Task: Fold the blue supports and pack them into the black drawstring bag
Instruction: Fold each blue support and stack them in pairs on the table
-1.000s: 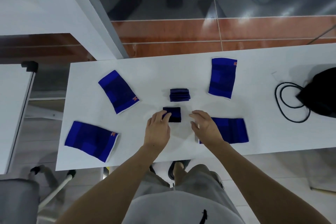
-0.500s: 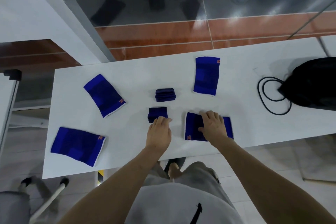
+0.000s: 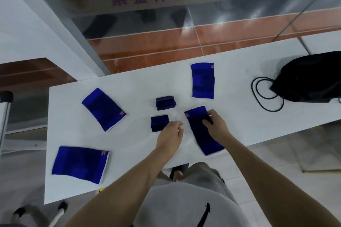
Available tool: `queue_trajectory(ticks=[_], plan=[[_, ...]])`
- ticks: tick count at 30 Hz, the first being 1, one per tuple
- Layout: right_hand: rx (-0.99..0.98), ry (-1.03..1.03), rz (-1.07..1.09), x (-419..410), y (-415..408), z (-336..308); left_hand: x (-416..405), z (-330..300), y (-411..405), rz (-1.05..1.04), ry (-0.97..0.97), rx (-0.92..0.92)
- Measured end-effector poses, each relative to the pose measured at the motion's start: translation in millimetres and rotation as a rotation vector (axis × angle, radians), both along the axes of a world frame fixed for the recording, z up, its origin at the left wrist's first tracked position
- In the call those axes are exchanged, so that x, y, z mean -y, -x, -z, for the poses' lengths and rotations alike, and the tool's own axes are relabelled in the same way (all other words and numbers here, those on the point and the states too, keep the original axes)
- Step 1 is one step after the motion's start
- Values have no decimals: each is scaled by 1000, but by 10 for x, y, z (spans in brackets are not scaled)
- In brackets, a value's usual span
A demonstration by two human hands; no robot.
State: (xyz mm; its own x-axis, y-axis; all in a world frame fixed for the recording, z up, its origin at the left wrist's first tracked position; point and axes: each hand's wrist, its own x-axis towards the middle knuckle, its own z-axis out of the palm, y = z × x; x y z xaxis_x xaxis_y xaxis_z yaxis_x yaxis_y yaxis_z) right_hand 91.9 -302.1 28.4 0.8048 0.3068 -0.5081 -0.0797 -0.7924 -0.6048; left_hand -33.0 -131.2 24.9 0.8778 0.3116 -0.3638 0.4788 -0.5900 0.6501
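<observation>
Several blue supports lie flat on the white table (image 3: 129, 162). My right hand (image 3: 215, 125) pinches the far edge of one blue support (image 3: 202, 134), which lies turned lengthwise toward me. My left hand (image 3: 170, 134) hovers beside a folded support (image 3: 159, 122), fingers loosely curled, holding nothing. A stack of folded supports (image 3: 165, 102) sits just beyond. Unfolded ones lie at the far right (image 3: 203, 80), the left (image 3: 103, 108) and the near left (image 3: 80, 164). The black drawstring bag (image 3: 310, 77) rests at the table's right end.
The bag's black cord (image 3: 265, 96) loops on the table left of the bag. Another white table edge with a metal leg (image 3: 5, 108) stands to the left. A glass partition with purple lettering rises behind the table.
My right hand has dragged the near support toward the middle and turned it from crosswise to lengthwise. My left hand let go of the small folded support and drew back a little.
</observation>
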Motion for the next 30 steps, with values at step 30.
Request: queue_trajectory(ticks=[30], plan=[[-109, -478, 305, 151, -1550, -399, 497, -336, -2070, -459, 494, 145]])
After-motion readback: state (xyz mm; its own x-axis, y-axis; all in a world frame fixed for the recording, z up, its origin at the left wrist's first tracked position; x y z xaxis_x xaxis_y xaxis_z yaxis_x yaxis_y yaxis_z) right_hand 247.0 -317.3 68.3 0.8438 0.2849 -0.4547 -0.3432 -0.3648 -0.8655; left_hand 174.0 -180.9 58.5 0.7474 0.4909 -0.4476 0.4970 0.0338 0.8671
